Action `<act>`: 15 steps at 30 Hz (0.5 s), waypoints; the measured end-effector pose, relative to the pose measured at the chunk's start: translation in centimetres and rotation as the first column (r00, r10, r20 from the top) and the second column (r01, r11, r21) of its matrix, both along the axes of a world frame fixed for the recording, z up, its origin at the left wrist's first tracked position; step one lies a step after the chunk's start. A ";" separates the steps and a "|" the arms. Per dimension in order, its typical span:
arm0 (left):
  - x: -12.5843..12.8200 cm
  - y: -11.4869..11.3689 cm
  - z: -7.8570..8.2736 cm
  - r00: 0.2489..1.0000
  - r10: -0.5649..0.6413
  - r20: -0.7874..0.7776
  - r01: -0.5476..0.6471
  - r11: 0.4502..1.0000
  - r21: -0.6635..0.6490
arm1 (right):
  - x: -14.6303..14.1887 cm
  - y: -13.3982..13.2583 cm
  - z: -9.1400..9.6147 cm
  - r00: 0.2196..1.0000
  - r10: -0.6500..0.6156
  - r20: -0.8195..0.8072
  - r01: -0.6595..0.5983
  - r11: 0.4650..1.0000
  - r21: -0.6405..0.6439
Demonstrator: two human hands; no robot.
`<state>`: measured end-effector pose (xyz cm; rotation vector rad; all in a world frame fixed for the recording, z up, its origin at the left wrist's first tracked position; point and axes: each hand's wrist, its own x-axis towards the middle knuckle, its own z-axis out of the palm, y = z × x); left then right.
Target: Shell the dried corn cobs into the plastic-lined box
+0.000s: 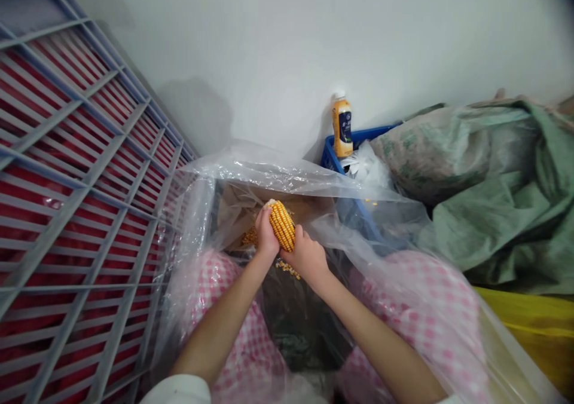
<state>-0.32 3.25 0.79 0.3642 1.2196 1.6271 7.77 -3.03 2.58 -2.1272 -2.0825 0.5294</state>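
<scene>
Both of my hands grip one yellow corn cob (pixel 282 225) over the mouth of a clear plastic bag (pixel 251 171). My left hand (pixel 265 236) wraps the cob's left side, fingers closed. Closed round the cob's lower end is my right hand (pixel 306 257). Loose yellow kernels (pixel 287 268) hang below the hands, and more kernels (pixel 249 235) lie inside the bag behind my left hand. My knees in pink checked cloth (pixel 417 308) sit under the plastic on either side.
A grey slatted rack with red contents (pixel 76 201) fills the left side. A blue crate (pixel 332 153) by the white wall holds an orange bottle (pixel 342 125). Green sacks (pixel 488 177) pile up at the right, with a yellow bag (pixel 538 326) below them.
</scene>
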 end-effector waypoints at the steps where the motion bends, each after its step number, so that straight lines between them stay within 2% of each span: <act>1: 0.0 0.0 -0.1 1.000 0.010 -0.018 -0.010 1.000 -0.018 | 0.0 0.0 0.0 1.000 0.001 0.001 -0.001 1.000 0.007; 4: -0.1 0.2 -0.6 0.999 0.026 -0.042 -0.028 0.998 -0.060 | -0.2 -0.1 -0.2 1.000 0.002 0.006 -0.002 1.000 0.028; 7: -0.3 0.4 -0.9 1.000 0.016 0.005 -0.016 0.993 -0.115 | -0.3 -0.2 -0.3 1.000 0.004 0.014 -0.004 1.000 0.022; 12: -0.4 0.6 -0.9 0.988 -0.062 0.142 0.091 0.975 -0.204 | -0.3 -0.2 -0.6 1.000 0.005 0.013 -0.005 1.000 0.022; 15: -0.4 0.7 -0.9 0.982 -0.099 0.162 0.135 0.963 -0.231 | -0.2 -0.2 -0.6 1.000 0.006 0.018 -0.006 1.000 0.011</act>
